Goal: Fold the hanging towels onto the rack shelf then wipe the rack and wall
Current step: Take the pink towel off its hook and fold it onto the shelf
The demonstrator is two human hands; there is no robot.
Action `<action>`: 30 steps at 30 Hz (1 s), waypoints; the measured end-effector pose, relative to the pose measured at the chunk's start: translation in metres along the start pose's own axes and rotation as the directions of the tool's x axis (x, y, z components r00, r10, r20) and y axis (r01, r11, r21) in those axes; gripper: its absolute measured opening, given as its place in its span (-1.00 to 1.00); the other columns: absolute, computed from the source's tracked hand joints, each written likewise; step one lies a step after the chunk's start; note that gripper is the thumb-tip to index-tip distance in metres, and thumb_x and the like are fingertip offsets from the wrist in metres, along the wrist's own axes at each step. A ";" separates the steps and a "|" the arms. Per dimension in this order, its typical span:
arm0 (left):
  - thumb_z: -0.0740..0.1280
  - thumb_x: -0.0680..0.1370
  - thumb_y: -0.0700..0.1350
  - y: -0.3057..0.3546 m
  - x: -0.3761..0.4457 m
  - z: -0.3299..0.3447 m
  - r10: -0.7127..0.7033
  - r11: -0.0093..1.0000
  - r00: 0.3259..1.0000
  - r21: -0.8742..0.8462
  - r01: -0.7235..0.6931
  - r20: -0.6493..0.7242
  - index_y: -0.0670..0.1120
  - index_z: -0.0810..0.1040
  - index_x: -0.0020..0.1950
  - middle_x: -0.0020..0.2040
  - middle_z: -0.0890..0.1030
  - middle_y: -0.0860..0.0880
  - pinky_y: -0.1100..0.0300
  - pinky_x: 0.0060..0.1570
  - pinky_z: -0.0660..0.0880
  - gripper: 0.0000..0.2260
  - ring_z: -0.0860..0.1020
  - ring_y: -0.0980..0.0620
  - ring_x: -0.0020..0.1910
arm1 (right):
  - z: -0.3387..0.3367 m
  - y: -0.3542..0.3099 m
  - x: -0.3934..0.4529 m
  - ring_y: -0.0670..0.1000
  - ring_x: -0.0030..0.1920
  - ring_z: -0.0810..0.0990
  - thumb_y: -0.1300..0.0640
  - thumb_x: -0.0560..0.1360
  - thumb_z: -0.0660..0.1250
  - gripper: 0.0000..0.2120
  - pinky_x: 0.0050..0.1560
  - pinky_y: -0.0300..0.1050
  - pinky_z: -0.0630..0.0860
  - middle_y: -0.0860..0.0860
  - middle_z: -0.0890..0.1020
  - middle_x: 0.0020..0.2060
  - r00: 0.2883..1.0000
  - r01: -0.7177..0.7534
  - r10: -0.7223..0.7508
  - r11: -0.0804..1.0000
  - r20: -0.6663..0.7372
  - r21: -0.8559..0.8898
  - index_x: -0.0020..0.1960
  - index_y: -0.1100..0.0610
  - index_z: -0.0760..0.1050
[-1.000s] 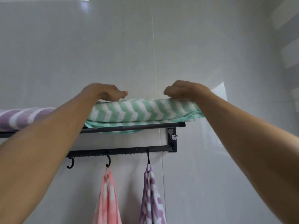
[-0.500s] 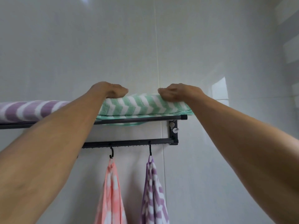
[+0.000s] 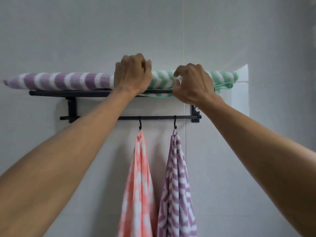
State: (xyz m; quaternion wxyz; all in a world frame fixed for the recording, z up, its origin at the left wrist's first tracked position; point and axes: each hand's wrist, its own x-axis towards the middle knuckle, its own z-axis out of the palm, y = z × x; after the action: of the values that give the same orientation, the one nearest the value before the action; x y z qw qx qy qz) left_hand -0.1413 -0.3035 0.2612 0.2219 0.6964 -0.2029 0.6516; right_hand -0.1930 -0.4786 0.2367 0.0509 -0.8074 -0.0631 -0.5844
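A black wall rack [image 3: 68, 93] carries two folded towels on its shelf: a purple-and-white one [image 3: 65, 81] on the left and a green-and-white one [image 3: 162, 79] on the right. My left hand [image 3: 132, 74] rests curled on the green towel's left end, where the two towels meet. My right hand [image 3: 193, 84] sits at the green towel's front edge, its thumb and fingers pinching the fabric. From the hooks on the lower bar hang a pink-and-white towel [image 3: 138, 185] and a second purple-and-white towel [image 3: 177, 185].
Pale grey wall tiles [image 3: 171, 31] surround the rack. The lower bar [image 3: 153, 118] ends at a bracket [image 3: 196, 115] on the right. A bright patch of light [image 3: 242, 93] lies on the wall beside the green towel.
The view has dropped and shifted, so the whole rack shows. Both hands have slid toward the green towel's front, and the right hand has closed its fingers on the towel's edge.
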 end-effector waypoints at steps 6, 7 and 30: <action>0.20 0.61 0.05 0.000 -0.070 -0.011 -0.049 0.987 0.999 -0.154 0.052 0.024 -0.11 0.50 -0.28 -0.32 0.58 -0.11 0.02 -0.25 0.50 -0.65 0.52 -0.15 -0.30 | 0.014 -0.018 -0.052 0.17 0.03 0.64 0.14 0.44 0.25 -0.68 -0.09 -0.02 0.59 0.03 0.72 0.03 0.976 -0.182 0.154 0.966 0.157 0.183 0.12 -0.01 0.66; 0.21 0.62 0.05 -0.001 -0.080 -0.013 -0.086 0.984 0.995 -0.151 0.093 0.056 -0.10 0.50 -0.28 -0.33 0.57 -0.10 0.05 -0.29 0.47 -0.65 0.52 -0.13 -0.31 | 0.016 -0.019 -0.059 0.16 0.04 0.65 0.14 0.43 0.25 -0.68 -0.03 0.01 0.61 0.02 0.72 0.03 0.963 -0.210 0.169 0.957 0.208 0.198 0.11 -0.02 0.66; 0.41 0.53 0.18 -0.087 -0.242 0.066 -0.584 0.676 0.530 0.006 0.737 0.615 -0.10 0.52 0.38 0.22 0.63 -0.09 0.13 0.20 0.51 -0.47 0.59 -0.09 0.21 | 0.169 -0.025 -0.151 0.13 0.04 0.69 0.11 0.61 0.30 -0.50 -0.20 0.00 0.70 0.15 0.63 0.25 0.608 -0.707 0.258 0.606 0.751 0.365 0.53 0.13 0.33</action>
State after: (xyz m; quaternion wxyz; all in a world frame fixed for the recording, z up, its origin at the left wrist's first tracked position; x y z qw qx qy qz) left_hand -0.0538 -0.2717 0.0120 0.4694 0.8462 -0.0596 0.2451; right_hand -0.0852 -0.4341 0.0402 0.4622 -0.8678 -0.0315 -0.1797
